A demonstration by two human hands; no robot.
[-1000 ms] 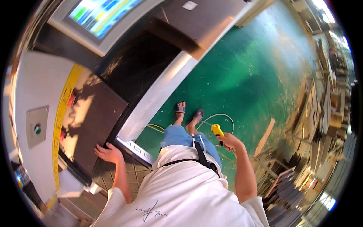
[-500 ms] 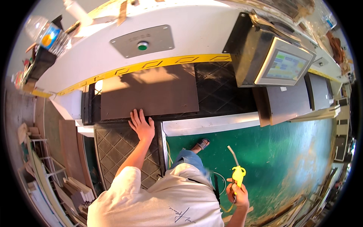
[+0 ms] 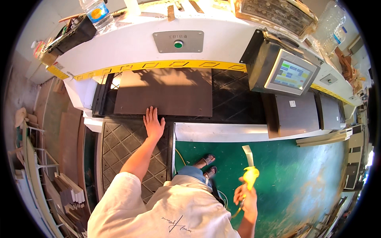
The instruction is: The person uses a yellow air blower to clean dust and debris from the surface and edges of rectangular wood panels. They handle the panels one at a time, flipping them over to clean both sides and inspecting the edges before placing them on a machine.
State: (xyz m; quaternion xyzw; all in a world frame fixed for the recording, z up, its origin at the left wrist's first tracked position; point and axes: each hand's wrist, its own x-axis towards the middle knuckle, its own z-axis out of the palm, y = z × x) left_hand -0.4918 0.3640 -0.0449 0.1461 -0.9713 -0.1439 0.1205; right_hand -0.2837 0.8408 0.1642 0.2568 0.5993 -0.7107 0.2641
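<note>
A flat brown panel point(image 3: 166, 93) lies on the black machine bed point(image 3: 238, 99), its far edge under the yellow-striped beam. My left hand point(image 3: 154, 123) rests with fingers spread on the panel's near edge. Off to the right, over the green floor, my right hand point(image 3: 246, 197) is wrapped round a yellow air blow gun point(image 3: 251, 175). The gun's metal nozzle points away from me, smeared by motion, and a hose runs down from its handle.
A control screen point(image 3: 293, 74) juts out at the right, above more brown panels point(image 3: 297, 114). A green button point(image 3: 178, 44) sits on the beam. Water bottles point(image 3: 97, 16) and a black box of tools point(image 3: 73, 35) stand on top. Stacked boards point(image 3: 69, 190) lean at the left.
The view has shifted, and both my feet now show. My left hand stays at the panel's near edge. In my right hand the blow gun has moved slightly, its nozzle now blurred.
</note>
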